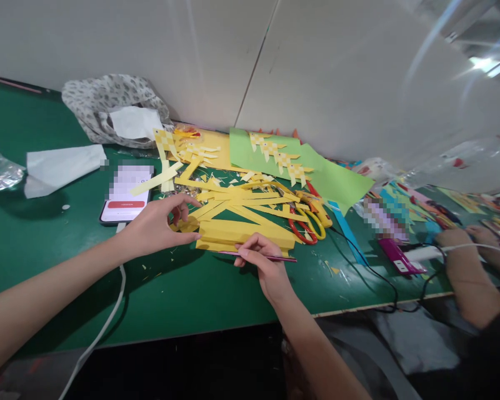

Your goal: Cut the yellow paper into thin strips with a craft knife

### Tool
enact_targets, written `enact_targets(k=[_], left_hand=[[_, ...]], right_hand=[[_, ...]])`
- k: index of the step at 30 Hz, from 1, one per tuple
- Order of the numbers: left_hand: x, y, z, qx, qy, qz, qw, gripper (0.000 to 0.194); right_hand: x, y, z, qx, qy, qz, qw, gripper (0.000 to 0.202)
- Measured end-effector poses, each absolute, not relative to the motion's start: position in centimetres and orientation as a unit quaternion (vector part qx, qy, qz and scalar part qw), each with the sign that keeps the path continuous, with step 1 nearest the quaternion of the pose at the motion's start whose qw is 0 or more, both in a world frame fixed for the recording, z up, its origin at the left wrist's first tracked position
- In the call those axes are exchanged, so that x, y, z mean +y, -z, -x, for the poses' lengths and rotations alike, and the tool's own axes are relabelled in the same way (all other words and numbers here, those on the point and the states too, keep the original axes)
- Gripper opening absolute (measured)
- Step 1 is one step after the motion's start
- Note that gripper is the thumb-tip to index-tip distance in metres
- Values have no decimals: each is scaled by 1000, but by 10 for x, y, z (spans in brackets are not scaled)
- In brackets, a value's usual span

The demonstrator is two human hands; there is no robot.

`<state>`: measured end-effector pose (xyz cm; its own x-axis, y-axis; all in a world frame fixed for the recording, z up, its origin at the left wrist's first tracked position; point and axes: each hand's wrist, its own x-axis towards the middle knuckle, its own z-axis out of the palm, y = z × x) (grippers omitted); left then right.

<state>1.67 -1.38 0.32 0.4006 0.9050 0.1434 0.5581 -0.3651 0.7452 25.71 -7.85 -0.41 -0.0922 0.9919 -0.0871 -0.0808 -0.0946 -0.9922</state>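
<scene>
A folded sheet of yellow paper [216,230] with lengthwise creases lies in front of me on the green table. My left hand [162,225] is at its left end, thumb and index finger apart, the thumb at the paper's edge. My right hand [264,261] grips a slim purple pencil-like stick [285,259] along the paper's near edge; its exact kind is unclear. Just behind the paper, cut yellow paper strips [250,200] lie in a loose pile. Red-handled scissors [302,228] and a yellow tool [316,208], perhaps a glue gun, rest to the right.
A phone [127,194] with a white cable lies left. Woven yellow paper fish [279,155] sit on green card [337,175] by the wall. A patterned cloth bag [112,105] stands behind. At right are a purple power strip [398,258], black cords and another person's hands [458,241].
</scene>
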Motion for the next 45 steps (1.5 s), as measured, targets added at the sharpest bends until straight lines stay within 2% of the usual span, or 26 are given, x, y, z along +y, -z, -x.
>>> enact_targets(k=[5, 12, 18, 26, 35, 45], left_hand=[[-12, 1, -16, 457, -284, -781, 318, 37], [-16, -2, -17, 464, -275, -773, 335, 14], [-22, -8, -20, 473, -227, -777, 349, 12], [-24, -7, -23, 472, -206, -789, 336, 21], [-23, -2, -24, 467, -207, -782, 358, 20], [-25, -2, -28, 444, -187, -798, 362, 15]], right_hand=[[-78, 3, -257, -473, -564, 482, 476, 15], [-78, 4, -258, -469, -569, 477, 478, 14], [-78, 2, -257, -466, -562, 487, 480, 14], [-78, 0, -259, -468, -564, 484, 478, 15], [-76, -2, -267, -481, -570, 486, 456, 18], [-81, -6, -250, -526, -495, 539, 433, 20]])
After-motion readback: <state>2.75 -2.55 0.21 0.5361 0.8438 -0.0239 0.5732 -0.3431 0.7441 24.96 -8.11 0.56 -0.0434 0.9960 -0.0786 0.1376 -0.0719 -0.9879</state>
